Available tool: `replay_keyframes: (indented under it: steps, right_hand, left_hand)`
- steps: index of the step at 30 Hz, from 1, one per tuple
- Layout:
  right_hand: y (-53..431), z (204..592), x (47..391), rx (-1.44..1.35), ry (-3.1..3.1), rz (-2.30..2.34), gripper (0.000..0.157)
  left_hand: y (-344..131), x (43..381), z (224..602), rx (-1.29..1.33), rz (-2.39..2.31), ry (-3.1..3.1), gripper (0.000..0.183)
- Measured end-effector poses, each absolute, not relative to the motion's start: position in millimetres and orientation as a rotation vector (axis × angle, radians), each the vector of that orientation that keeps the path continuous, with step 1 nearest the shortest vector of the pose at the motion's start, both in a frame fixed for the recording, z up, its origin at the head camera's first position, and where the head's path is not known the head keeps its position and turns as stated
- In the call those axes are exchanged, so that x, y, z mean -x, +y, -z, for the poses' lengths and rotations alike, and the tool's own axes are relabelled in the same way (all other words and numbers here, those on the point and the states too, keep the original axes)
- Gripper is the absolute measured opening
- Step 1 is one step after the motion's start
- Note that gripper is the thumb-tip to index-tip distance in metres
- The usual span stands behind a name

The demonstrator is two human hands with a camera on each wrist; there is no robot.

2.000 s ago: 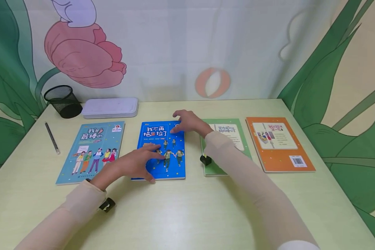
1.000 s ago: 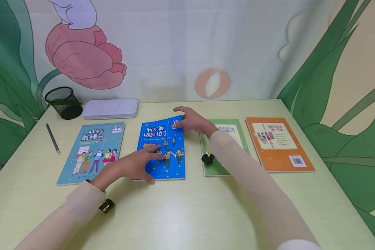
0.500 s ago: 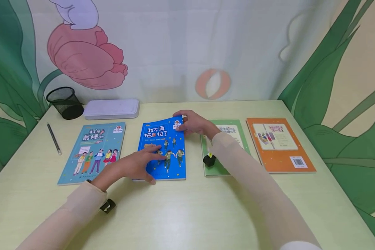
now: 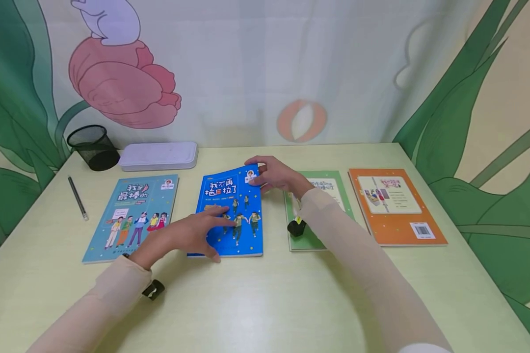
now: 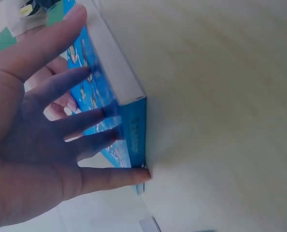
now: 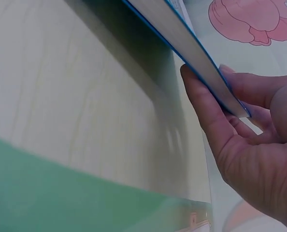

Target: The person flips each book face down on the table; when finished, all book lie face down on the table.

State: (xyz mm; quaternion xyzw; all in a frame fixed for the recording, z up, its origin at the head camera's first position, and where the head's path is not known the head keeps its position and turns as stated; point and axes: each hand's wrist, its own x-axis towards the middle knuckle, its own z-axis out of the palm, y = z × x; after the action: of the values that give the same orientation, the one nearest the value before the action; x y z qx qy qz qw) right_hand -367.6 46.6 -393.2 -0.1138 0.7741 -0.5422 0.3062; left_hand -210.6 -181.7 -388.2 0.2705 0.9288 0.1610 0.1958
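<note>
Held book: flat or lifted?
Partly lifted: right hand pinches the held book by its far right corner, gap beneath; near edge on the table.

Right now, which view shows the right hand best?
The right wrist view: the right hand looms large, thumb and fingers on opposite sides of the blue book. The head view shows it smaller, from above; left wrist, only partly, behind the left hand.

The deep-blue book (image 4: 244, 211) bears white lettering (image 4: 230, 189), the orange book (image 4: 398, 219) a pale panel (image 4: 397, 198), and the pencil (image 4: 77, 197), small here, seems black.
</note>
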Motion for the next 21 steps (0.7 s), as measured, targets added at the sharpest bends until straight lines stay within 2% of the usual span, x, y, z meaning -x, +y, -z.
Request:
replay_keyframes:
  steps: [21]
  right_hand:
    - [63,375,367,0.3,1.957,1.727,0.055]
  left_hand:
    - [-178,215,371,-0.794,-0.5,2.696,0.071]
